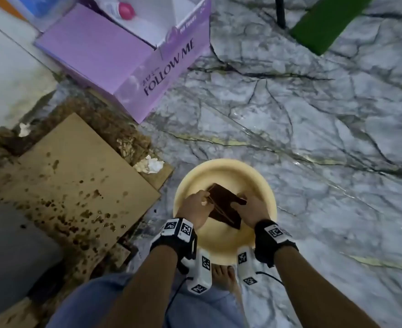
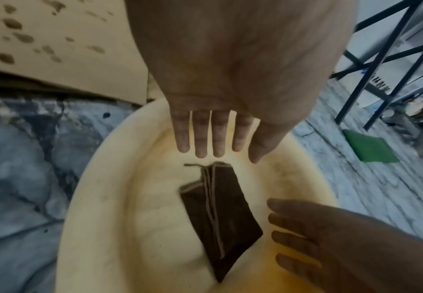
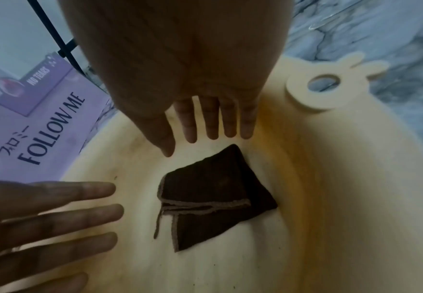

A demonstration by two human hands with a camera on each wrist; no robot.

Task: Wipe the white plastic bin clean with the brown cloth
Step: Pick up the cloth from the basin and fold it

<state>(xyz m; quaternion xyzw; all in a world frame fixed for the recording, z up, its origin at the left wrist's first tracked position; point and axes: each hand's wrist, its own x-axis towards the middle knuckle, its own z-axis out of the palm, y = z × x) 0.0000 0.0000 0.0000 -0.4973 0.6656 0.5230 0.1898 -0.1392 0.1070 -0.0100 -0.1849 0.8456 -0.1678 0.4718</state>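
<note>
Brown cloth: folded into a flat wedge of several layers, tan stitched hems showing along the folds, one loose thread trailing at the near corner. Soft, limp and light by the look of it; likely to flop open once lifted by a single layer. Best taken across the whole folded stack, thumb under and fingers over the thick hemmed edge, so the pad stays together for wiping. Nothing fragile about it, and probably grippy enough against plastic.

Lying on the floor of the white plastic bin, a round cream-tinted basin standing on the marble-patterned floor. Walls smooth and curved, faint yellowish staining and small dark specks on the inside; a flat ring-shaped tab with two ear-like lobes projecting from the rim. Light and probably prone to sliding or tipping under a sideways push, so worth bracing at the rim during wiping. Nothing else inside but the cloth; no water visible.

Left hand and right hand both over the bin on either side of the cloth, fingers straight and slightly spread in the wrist views, gripping nothing there. From the head view, fingertips seeming to meet the cloth's edges; actual contact not certain.

Beside the bin: stained cardboard sheet, crumpled tissue, and an open purple "FOLLOW ME" carton holding a pink-capped bottle.
</note>
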